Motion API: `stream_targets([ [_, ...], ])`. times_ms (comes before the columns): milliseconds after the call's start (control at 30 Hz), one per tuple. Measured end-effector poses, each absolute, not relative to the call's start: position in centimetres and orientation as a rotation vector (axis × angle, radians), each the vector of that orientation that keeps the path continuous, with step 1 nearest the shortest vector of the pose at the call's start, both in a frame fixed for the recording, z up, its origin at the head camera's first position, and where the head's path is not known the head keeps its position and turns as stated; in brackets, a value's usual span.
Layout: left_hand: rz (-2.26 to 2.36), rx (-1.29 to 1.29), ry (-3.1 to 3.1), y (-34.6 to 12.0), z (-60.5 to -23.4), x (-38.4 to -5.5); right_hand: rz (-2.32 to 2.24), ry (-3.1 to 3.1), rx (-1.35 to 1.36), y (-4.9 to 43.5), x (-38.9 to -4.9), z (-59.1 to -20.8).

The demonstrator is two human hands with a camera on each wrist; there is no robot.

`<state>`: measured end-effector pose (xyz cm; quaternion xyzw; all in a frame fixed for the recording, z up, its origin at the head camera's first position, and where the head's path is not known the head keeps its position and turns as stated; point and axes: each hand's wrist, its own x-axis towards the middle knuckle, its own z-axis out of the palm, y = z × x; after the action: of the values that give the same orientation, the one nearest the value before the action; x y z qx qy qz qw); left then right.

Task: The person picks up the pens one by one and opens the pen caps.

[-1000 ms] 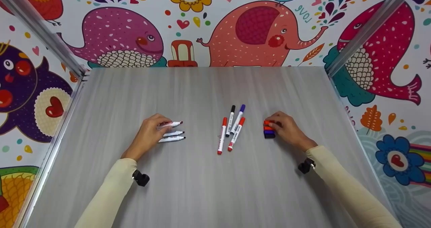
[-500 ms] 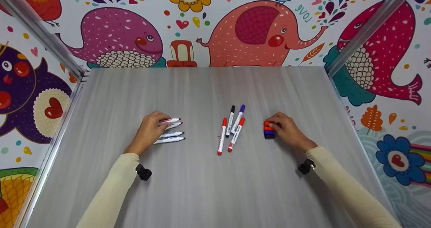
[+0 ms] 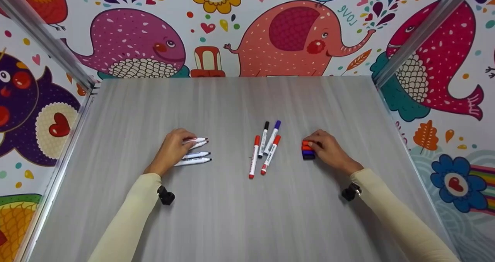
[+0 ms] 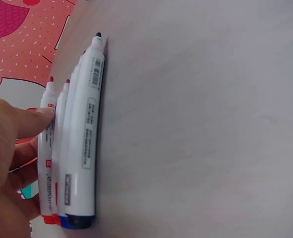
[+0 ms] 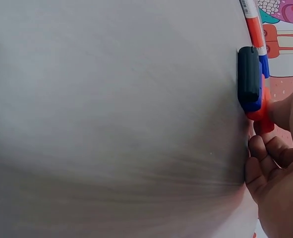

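My left hand (image 3: 172, 148) is at the far end of a row of several uncapped white markers. Its thumb and fingers pinch the outermost red-tipped marker (image 4: 46, 148), close beside a second red one. Nearer me in the row lie a blue-ended marker (image 3: 199, 154) and a black-tipped marker (image 4: 87, 139). On the right, my right hand (image 3: 328, 148) pinches a red marker cap (image 5: 267, 116) at the far end of a row of caps. The blue cap (image 5: 256, 101) and the black cap (image 5: 248, 74) follow toward me. My fingers partly hide the red caps.
Between the hands lie several capped markers: a black one (image 3: 263, 140), a blue one (image 3: 273, 136), and two red ones, the left red marker (image 3: 254, 157) and the right red marker (image 3: 270, 155). The grey table (image 3: 232, 215) meets patterned walls at its back and sides.
My left hand has moved slightly away from me. Another red-tipped marker now shows at the row's far end, drawn close to its neighbour. The right hand keeps its place on the caps.
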<state>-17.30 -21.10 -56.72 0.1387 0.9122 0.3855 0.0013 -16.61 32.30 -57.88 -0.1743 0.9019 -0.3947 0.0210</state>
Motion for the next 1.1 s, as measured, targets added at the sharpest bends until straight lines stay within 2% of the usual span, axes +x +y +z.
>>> stream_targets([
  [1100, 1.137, 0.542, 2.964, -19.1, -56.0, -16.3, -1.217, 2.759, -0.541, 31.6, -16.7, -56.6],
])
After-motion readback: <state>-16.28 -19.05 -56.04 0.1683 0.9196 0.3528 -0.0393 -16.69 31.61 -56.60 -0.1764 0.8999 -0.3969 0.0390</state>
